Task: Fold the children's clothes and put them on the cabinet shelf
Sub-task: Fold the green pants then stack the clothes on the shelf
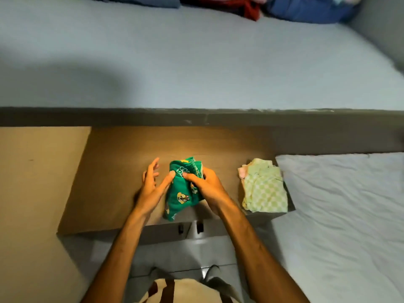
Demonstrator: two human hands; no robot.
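From my remote view I take the wooden cabinet top [113, 171] as my landmark: it sits in the middle of the scene, against a grey ledge [131, 118]. Over the middle of that top I see a green child's garment [182, 189] with small cartoon prints, bunched into a rough bundle; whether its lower end touches the wood I cannot tell. My right hand [206, 186] has its grip clenched on the garment's right side, thumb pressed on the front and fingers wrapped behind. My left hand [153, 184] is released, fingers spread and pointing away from me, with only the thumb tip touching the garment's upper left edge. At the right end of the cabinet top lies a folded pale green checked cloth [265, 191], with a bit of pink showing at its left edge. Just right of the cabinet is a white sheet [349, 204]. Far beyond the cabinet, past a wide blue-grey mattress [196, 62], a pile of red, blue and pink clothes [284, 7] lies blurred.
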